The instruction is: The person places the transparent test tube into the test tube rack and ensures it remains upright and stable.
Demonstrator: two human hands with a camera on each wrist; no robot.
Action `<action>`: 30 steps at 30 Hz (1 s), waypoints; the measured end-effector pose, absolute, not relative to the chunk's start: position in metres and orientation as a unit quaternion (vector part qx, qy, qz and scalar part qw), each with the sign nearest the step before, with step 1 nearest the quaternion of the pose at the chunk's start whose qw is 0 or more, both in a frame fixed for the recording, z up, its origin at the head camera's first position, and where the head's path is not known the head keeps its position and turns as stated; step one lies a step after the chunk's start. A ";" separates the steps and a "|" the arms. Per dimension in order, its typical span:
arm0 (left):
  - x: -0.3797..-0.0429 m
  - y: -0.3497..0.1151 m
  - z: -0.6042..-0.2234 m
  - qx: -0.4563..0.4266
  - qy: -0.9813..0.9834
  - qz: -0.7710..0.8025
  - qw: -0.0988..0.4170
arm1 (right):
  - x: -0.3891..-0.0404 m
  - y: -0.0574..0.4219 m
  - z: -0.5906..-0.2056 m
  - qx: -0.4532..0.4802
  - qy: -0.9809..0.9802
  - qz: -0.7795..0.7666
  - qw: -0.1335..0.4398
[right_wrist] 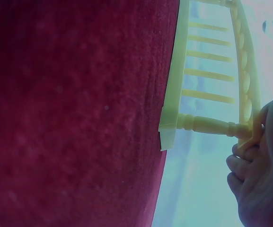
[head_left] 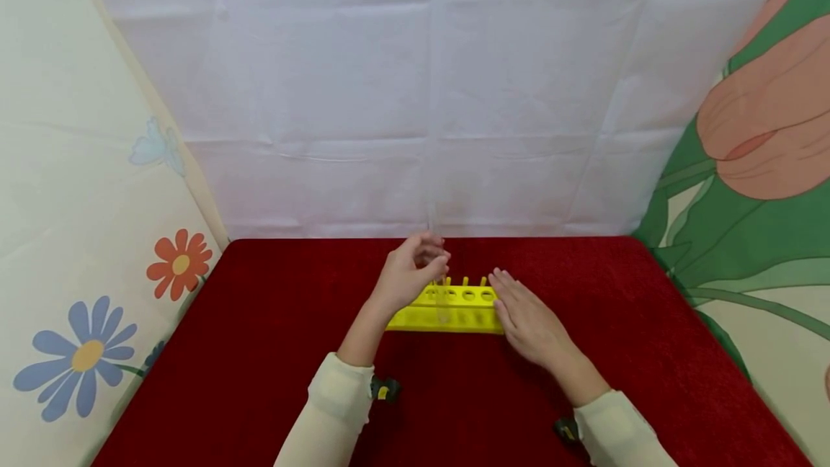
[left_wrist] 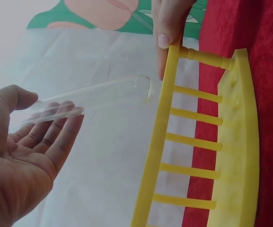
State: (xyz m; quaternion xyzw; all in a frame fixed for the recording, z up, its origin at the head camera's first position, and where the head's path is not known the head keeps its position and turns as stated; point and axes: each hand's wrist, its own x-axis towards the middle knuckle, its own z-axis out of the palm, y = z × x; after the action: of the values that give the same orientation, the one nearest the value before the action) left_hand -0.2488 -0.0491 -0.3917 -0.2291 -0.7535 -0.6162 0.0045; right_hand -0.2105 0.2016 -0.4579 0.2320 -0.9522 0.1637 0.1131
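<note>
A clear test tube is held by my left hand, between the thumb and the fingers. In the left wrist view its far end points at the yellow test tube rack and stays apart from the top plate. From the head it shows only faintly, in front of the rack. My right hand rests with fairly straight fingers against the right end of the rack. The right wrist view has these fingers touching the end of the top plate; part of their contact is hidden.
The rack has round holes along its top and a row of pegs. It stands on a red cloth-covered table. A white sheet hangs behind, with flower-patterned sheets at the sides.
</note>
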 end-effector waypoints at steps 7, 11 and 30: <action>-0.253 -0.045 -0.395 -0.234 -0.752 -0.616 0.007 | -0.211 0.199 -0.458 0.230 -0.953 0.162 0.112; -0.255 -0.042 -0.393 -0.233 -0.753 -0.615 0.003 | -0.210 0.199 -0.458 0.231 -0.953 0.164 0.112; -0.260 -0.026 -0.388 -0.233 -0.753 -0.616 -0.003 | -0.208 0.202 -0.455 0.234 -0.951 0.169 0.111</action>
State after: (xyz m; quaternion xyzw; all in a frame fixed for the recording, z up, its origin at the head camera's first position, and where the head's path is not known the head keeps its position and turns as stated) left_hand -0.2596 -0.0258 -0.3879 -0.2329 -0.7527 -0.6158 -0.0029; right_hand -0.2076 0.2025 -0.4549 0.2336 -0.9511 0.1687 0.1114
